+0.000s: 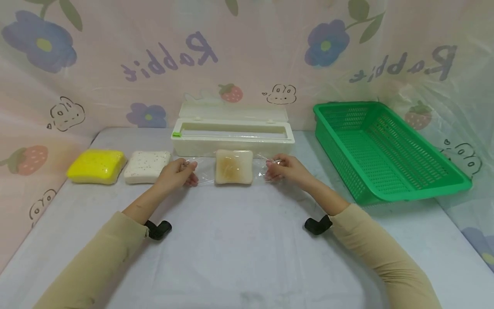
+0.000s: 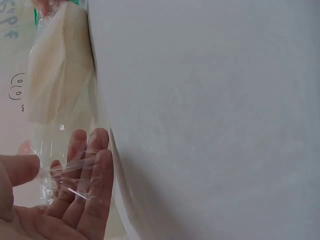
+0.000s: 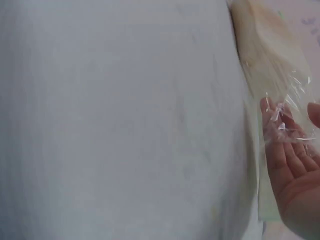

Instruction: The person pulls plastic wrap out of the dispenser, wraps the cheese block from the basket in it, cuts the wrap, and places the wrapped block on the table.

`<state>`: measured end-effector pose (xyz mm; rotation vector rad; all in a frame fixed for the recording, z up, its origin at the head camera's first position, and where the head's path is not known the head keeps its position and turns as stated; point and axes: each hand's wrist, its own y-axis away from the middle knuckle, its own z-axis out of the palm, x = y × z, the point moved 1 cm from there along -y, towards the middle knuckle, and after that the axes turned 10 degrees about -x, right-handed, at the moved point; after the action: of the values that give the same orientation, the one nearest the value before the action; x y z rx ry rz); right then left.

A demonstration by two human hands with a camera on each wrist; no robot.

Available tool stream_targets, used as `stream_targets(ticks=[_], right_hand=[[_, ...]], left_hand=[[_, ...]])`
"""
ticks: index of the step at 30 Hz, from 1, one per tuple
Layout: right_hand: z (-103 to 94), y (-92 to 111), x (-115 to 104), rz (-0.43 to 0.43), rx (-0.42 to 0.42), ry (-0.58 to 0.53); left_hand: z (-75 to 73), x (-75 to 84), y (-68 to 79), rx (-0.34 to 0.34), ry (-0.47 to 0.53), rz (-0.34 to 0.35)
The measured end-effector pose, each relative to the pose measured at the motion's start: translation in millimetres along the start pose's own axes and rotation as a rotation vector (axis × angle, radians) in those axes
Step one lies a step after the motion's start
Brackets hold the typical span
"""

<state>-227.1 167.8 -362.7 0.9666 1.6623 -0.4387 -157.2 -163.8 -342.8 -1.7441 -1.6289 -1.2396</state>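
Note:
A slice of toast (image 1: pixel 233 167) wrapped in clear plastic film (image 1: pixel 206 168) is centred before the white box. My left hand (image 1: pixel 178 173) is at the film's left end, its palm turned inward. In the left wrist view, film lies across the extended fingers (image 2: pixel 102 172), with the thumb apart from them. My right hand (image 1: pixel 289 169) is at the opposite end. The right wrist view shows crumpled film (image 3: pixel 287 117) over its fairly straight fingers, the thumb standing off to the side. Both hands touch the film beside the toast.
Behind the toast stands a white film dispenser box (image 1: pixel 233 148) with its lid raised. On the left are a yellow bread-shaped piece (image 1: pixel 96 166) and a white speckled one (image 1: pixel 146 166). A green plastic basket (image 1: pixel 347 171) occupies the right side of the white-covered table (image 1: pixel 239 257).

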Motion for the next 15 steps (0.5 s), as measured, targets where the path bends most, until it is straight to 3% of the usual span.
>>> stream_targets(ticks=[6, 15], right_hand=[[-7.3, 0.8, 6.9, 0.067, 0.003, -0.098], [-10.0, -0.9, 12.6, 0.140, -0.011, -0.140]], left_hand=[[-3.3, -1.3, -3.6, -0.025, 0.057, -0.048], [-5.6, 0.4, -6.9, 0.021, 0.076, -0.090]])
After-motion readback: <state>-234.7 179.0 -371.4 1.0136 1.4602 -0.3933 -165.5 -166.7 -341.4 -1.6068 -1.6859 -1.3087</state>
